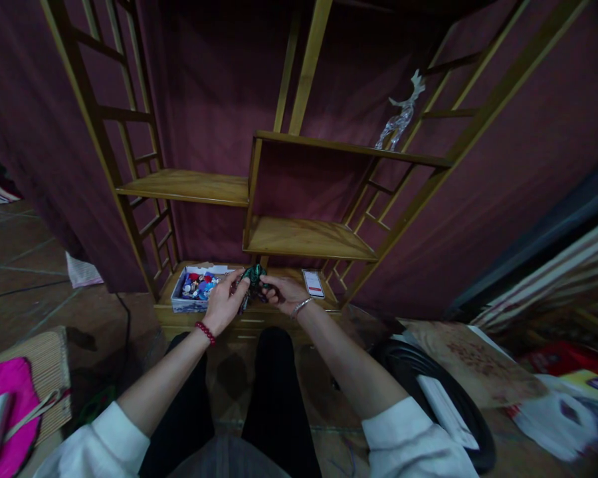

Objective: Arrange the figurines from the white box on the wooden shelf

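1. Head view: the left hand (228, 297) and the right hand (280, 292) both pinch a dark green bundle (254, 275) with their fingers. It is up between the hands, near the front of the low cabinet (179, 325). I can't tell just what it is, because the fingers hide part of it.
2. The bundle looks stringy. If the hands pull hard in two ways, it might make a tight knot, or a bit might snap.
3. If the fingers get too loose, the bundle could slip down past the cabinet's edge to the floor (323, 405).
4. The box (189, 306) is just beside the left hand. A bump could tip it and spill the little bright bits (198, 284).
5. The phone (313, 283) lies near the right hand. A quick swing of that arm might push it.
6. The silver bracelet (301, 307) is close too, so a loose string could get caught on it.
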Demonstrator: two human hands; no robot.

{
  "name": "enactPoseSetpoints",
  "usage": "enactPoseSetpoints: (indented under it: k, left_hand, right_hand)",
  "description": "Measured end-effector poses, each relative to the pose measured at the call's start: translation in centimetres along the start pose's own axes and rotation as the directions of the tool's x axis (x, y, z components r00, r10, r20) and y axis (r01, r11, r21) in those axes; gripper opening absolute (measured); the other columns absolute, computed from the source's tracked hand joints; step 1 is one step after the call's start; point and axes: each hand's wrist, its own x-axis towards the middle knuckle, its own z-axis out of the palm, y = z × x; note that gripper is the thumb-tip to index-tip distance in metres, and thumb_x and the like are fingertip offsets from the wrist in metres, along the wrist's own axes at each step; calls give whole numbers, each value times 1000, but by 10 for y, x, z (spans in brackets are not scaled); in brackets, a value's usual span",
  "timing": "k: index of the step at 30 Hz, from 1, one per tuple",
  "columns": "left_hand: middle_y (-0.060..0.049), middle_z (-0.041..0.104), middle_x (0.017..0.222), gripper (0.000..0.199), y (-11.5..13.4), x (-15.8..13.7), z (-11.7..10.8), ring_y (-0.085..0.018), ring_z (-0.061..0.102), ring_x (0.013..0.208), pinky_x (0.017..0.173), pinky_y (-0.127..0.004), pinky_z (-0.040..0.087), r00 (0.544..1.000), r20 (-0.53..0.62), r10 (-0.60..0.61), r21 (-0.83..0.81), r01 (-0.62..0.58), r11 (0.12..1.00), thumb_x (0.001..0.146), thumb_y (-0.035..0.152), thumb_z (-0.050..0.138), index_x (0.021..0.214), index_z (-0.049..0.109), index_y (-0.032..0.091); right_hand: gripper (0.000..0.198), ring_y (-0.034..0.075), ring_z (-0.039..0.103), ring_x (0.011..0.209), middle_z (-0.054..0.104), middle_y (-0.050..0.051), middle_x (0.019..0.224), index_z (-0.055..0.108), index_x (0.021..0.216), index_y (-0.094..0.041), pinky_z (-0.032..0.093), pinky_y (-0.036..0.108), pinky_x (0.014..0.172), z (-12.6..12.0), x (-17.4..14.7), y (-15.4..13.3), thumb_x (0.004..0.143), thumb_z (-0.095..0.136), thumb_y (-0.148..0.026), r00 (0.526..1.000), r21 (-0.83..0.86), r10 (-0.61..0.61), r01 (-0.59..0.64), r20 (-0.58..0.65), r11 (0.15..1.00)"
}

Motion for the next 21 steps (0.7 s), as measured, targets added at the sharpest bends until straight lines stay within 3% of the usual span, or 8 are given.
enactPoseSetpoints:
  k: [8,21]
  left_hand:
    - [-4,60,103,41,7,-10,5,-14,58,81,77,-28,45,997,20,73,4,-73,997,78,31,47,117,48,19]
    - [-6,58,104,42,1,-12,20,-17,56,93,81,-31,44,984,-31,177,36,-176,984,79,32,47,119,44,19]
  right_hand:
    - [16,-1,37,34,48,-4,49,50,66,-11,27,6,28,-7,-10,-8,80,52,-19,999,36,23,-24,28,999]
    - [16,-1,38,32,49,-3,51,47,68,-11,31,4,28,-15,-16,-15,84,44,-15,996,170,48,-61,79,984]
